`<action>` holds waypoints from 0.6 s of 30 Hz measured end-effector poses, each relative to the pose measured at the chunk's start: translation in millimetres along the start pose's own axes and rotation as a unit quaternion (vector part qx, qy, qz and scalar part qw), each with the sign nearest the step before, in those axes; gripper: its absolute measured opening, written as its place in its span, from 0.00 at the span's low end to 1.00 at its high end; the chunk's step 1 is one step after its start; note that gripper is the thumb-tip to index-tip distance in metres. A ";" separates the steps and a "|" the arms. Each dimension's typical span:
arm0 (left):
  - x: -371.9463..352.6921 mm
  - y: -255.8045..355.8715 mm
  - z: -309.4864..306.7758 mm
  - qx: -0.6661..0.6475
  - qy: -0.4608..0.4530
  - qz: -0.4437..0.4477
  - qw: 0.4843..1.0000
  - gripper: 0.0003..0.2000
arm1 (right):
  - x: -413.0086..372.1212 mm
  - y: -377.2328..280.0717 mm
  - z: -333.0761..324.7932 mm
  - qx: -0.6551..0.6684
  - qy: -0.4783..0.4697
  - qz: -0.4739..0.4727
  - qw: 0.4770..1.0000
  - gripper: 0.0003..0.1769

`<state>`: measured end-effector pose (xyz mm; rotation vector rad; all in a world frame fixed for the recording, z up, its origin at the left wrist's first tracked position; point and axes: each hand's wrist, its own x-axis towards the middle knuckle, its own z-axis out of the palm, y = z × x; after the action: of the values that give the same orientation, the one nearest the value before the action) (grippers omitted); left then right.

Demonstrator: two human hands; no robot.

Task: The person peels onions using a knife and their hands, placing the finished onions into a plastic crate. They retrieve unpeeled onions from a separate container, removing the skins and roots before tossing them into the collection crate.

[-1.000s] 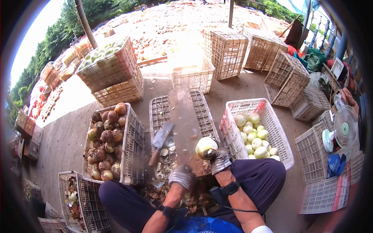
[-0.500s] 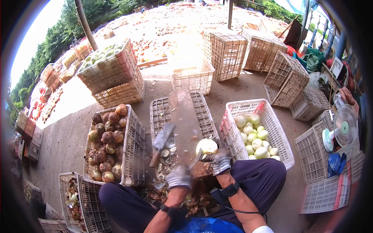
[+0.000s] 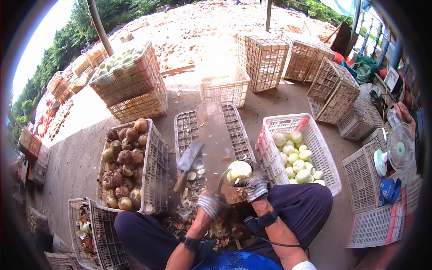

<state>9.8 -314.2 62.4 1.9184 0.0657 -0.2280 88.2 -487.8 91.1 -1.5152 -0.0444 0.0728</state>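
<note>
A pale, peeled-looking onion [image 3: 239, 170] sits in my right hand [image 3: 255, 182], which wears a striped glove and closes round it from the right. My left hand [image 3: 210, 204], gloved too and a little blurred, grips a small curved knife [image 3: 221, 182] whose thin blade reaches up to the onion's left side. Both hands are over the near end of a worn wooden board [image 3: 213, 135]. To the left of the board lies a cleaver [image 3: 190, 155] with a wooden handle. Onion skins [image 3: 225, 227] are heaped below, between my knees.
Brown unpeeled onions fill a crate [image 3: 155, 166] on the left; peeled ones lie in a white crate [image 3: 321, 153] on the right. Under the board is a flat crate [image 3: 183, 121]. Stacked crates [image 3: 137, 103] stand farther off, and a fan [image 3: 400, 148] is at far right.
My left hand has shifted slightly right and down, and the curved blade now stands more upright along the onion's left side. The right hand still holds the onion.
</note>
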 end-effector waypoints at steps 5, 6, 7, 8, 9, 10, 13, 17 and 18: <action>-9.6 10.4 -6.2 -0.064 0.009 -0.011 0.998 0.09 | -1.5 2.2 1.2 -0.004 -0.005 -0.002 1.000 0.38; -12.4 13.8 -7.4 -0.105 0.008 -0.014 0.994 0.09 | -2.0 2.0 1.5 -0.006 -0.006 -0.002 1.000 0.38; -15.4 18.0 -8.5 -0.145 0.007 -0.017 0.989 0.08 | -2.5 2.5 1.6 -0.007 -0.005 -0.003 1.000 0.38; -17.0 20.7 -9.6 -0.185 0.006 -0.020 0.982 0.08 | -2.4 2.1 1.6 -0.010 -0.005 -0.005 1.000 0.38; -16.9 22.2 -11.4 -0.148 0.006 -0.014 0.989 0.08 | -2.3 2.3 1.9 -0.014 -0.003 -0.008 1.000 0.38; -16.0 23.9 -13.5 -0.111 0.005 -0.009 0.994 0.08 | -2.1 2.5 1.7 -0.017 -0.002 -0.010 1.000 0.38; -14.3 19.5 -14.4 -0.065 -0.007 -0.023 0.998 0.07 | -2.0 1.5 2.4 -0.028 0.000 -0.017 0.999 0.38; -11.1 -5.6 -16.1 0.087 -0.010 0.083 0.993 0.06 | -2.8 0.8 3.6 -0.038 -0.003 -0.020 0.999 0.38; -11.1 0.1 -17.5 0.123 -0.008 0.081 0.989 0.06 | -2.8 1.3 3.6 -0.039 -0.005 -0.021 0.999 0.38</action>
<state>1.2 -297.2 70.5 2.1538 -0.1354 -0.1474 85.1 -484.3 90.1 -1.5908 -0.0876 0.0451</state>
